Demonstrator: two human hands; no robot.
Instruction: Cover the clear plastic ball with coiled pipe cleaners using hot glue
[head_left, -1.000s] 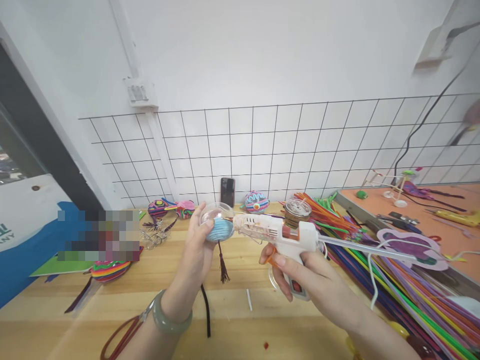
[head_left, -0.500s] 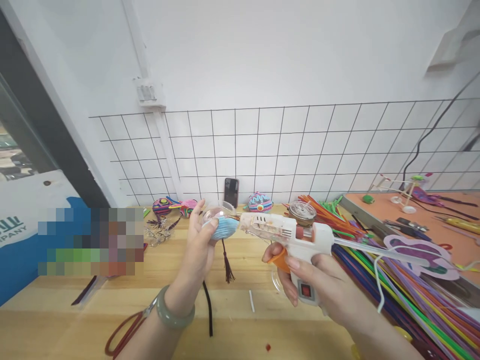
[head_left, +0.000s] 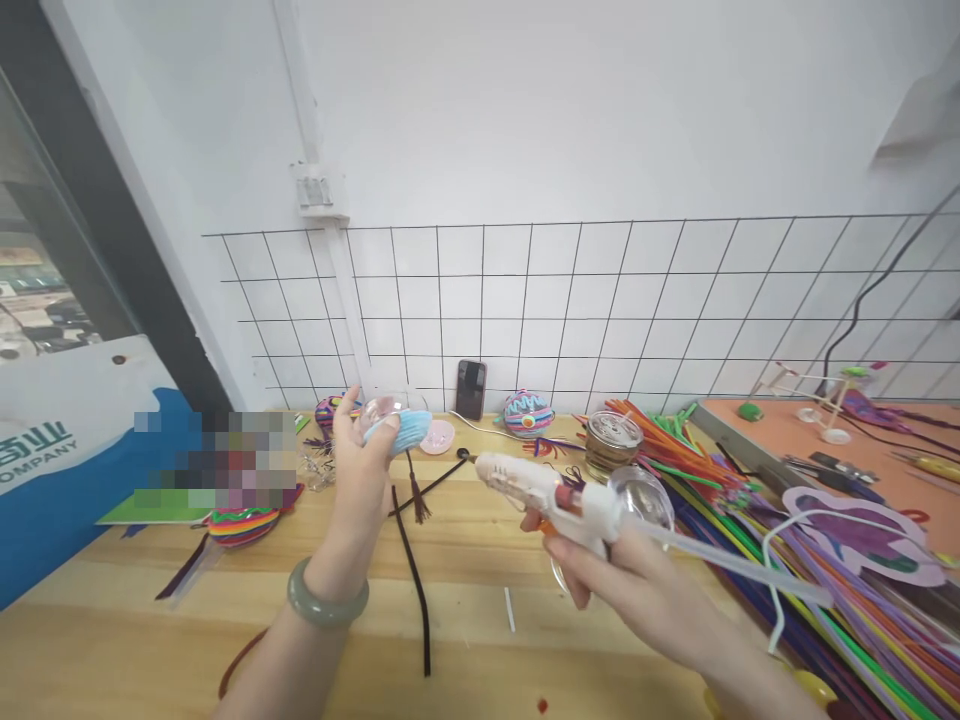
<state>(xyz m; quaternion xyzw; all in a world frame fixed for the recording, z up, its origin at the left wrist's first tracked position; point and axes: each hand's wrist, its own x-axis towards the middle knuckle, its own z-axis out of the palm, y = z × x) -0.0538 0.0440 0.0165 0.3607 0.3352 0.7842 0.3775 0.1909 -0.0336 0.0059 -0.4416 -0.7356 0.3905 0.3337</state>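
My left hand [head_left: 364,455], with a green bangle on the wrist, grips a clear plastic ball partly covered in light blue ribbed strips [head_left: 411,431]. A dark tassel [head_left: 418,500] hangs just below it. In my right hand [head_left: 607,570] is a white hot glue gun [head_left: 529,483] with an orange trigger, and a long glue stick [head_left: 735,560] sticks out of its back. The gun's nozzle points left, apart from the ball. Behind and below the nozzle, a black pipe cleaner with a coiled end [head_left: 463,455] lies on the table.
Bundles of coloured pipe cleaners [head_left: 795,640] cover the right side. Along the back are a phone [head_left: 471,390], a decorated ball [head_left: 528,413] and a round clear container [head_left: 613,445]. A black strip [head_left: 417,600] and a short white stick [head_left: 510,609] lie in front on the wooden table.
The glue gun's nozzle has come away from the blue strips and dropped lower. My left hand has moved left with the ball, widening the gap between them. The view has shifted slightly.
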